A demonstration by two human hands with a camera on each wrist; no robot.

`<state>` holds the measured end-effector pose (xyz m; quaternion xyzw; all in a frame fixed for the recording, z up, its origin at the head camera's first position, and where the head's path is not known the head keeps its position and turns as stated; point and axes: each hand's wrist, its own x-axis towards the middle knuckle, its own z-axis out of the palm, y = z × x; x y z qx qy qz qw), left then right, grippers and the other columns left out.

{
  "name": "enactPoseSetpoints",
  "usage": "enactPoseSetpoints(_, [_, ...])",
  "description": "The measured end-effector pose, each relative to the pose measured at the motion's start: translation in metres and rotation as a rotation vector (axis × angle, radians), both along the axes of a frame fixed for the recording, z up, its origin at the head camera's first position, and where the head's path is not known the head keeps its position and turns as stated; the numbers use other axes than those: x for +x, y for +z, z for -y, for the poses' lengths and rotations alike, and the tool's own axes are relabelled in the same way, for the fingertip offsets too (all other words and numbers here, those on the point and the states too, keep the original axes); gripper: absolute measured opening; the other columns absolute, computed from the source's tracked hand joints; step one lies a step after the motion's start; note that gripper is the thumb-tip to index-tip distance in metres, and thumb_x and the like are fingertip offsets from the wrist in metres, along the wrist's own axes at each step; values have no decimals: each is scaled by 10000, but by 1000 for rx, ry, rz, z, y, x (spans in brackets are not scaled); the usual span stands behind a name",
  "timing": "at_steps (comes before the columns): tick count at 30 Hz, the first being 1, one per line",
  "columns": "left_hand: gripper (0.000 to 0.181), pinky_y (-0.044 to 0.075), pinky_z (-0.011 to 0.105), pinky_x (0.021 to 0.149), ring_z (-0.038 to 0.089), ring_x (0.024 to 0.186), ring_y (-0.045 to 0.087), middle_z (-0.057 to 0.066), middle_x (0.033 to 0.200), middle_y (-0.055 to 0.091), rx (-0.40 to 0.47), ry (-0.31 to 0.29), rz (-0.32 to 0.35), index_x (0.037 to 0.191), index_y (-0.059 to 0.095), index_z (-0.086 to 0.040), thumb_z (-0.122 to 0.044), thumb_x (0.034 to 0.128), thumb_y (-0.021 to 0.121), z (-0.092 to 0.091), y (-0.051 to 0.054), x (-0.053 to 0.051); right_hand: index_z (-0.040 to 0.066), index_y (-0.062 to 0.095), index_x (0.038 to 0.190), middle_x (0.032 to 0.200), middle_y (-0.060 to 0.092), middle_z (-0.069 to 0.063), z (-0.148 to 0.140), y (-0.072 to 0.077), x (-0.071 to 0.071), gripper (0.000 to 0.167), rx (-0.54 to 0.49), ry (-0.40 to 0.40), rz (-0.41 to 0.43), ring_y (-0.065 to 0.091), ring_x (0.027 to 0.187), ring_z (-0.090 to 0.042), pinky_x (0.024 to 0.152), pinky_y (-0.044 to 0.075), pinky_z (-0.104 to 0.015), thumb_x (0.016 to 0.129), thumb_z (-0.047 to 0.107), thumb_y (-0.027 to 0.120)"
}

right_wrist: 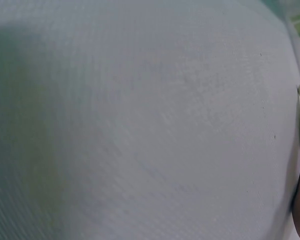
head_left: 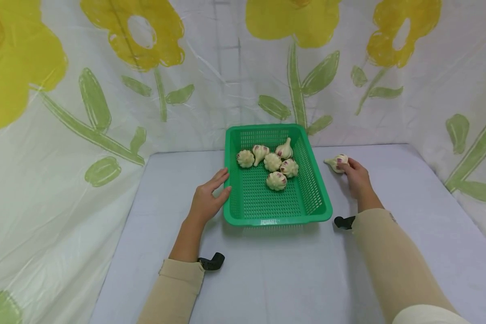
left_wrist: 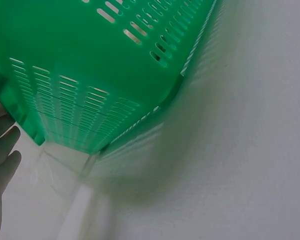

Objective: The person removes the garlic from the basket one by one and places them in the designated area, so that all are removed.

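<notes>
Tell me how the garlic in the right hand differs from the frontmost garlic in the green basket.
The held garlic is outside the green basket, while the frontmost garlic lies inside it. The right hand grips the held garlic; no hand touches the frontmost garlic. The held garlic's stem points toward the basket; the frontmost garlic shows its knobbly, rounded side, with no stem visible. Both are pale with purplish patches.

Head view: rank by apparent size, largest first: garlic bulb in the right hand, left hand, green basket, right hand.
1. Green basket
2. Left hand and right hand: too alike to rank
3. Garlic bulb, partly covered by fingers, though what shows is clearly smallest
</notes>
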<state>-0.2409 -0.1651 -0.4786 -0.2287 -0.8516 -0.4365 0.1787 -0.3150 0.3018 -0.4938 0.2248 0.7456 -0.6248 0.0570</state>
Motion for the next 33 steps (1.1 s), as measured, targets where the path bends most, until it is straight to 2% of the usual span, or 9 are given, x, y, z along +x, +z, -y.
enactPoseSetpoints(11, [438,463,399,1058,191,1340,511,19,1455,532,-5,6,-10,1352,600,-55,-192,939,652,0,0,-1,150,172,1589,1660,129,-37,2,0,1,817,21,7,-40,140,1523,-199,1234,162,-367,958,465,585])
enactPoseSetpoints(27, [446,462,403,1058,199,1332,519,27,1455,532,2,-7,-20,1356,593,-45,-200,942,652,1,0,-1,168,176,1589,1663,119,-33,2,-1,2,851,56,17,-22,155,1520,-211,1232,174,-380,937,535,581])
enactPoseSetpoints(33, [440,454,393,1067,194,1341,509,27,1459,527,14,-13,-5,1349,596,-34,-189,941,656,0,-1,-1,174,174,1590,1661,124,-29,2,4,6,847,53,5,-9,154,1518,-205,1233,175,-379,937,527,583])
